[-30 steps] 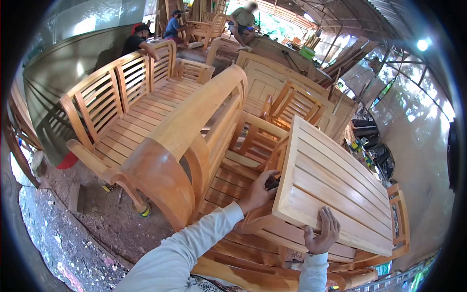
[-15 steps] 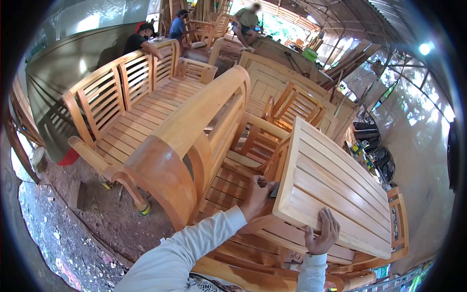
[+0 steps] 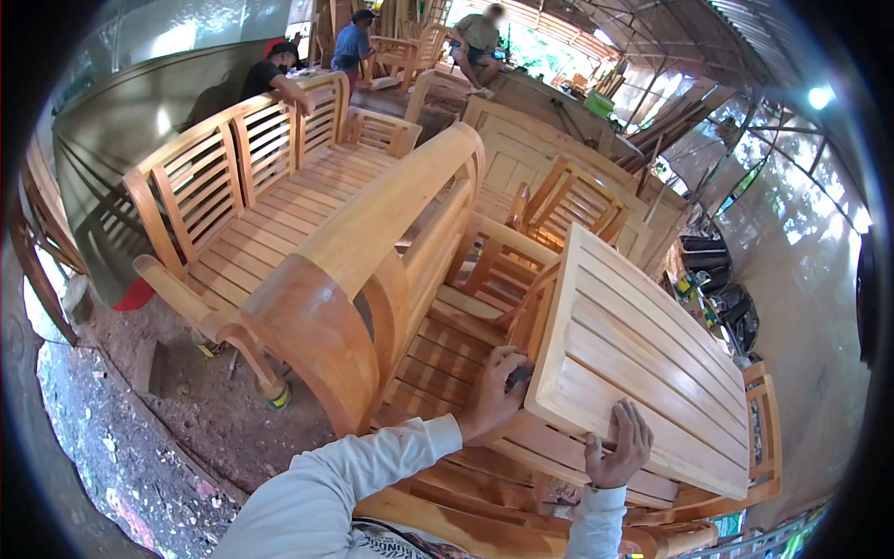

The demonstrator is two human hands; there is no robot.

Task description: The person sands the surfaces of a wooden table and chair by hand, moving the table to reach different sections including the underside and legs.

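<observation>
A slatted wooden table [image 3: 643,349] stands at an angle in front of me, its pale top bare wood. My left hand [image 3: 494,396] is closed around a dark piece of sandpaper [image 3: 519,375], held right at the table's left edge near the front corner. Lying over the front edge of the tabletop is my right hand [image 3: 618,447], fingers stretched out and thumb apart, with nothing in it. Below and left of the table, a slatted bench seat [image 3: 433,368] runs under my left arm.
A broad curved armrest [image 3: 317,298] rises close at my left. Behind it is a long slatted bench [image 3: 279,200], where a person [image 3: 265,76] leans over the backrest. Another person [image 3: 349,47] works farther back, and one [image 3: 477,42] sits. A wooden chair [image 3: 573,200] stands beyond the table.
My left hand has shifted slightly down along the table's edge and turned, showing more of its back. My right hand keeps its place on the front edge.
</observation>
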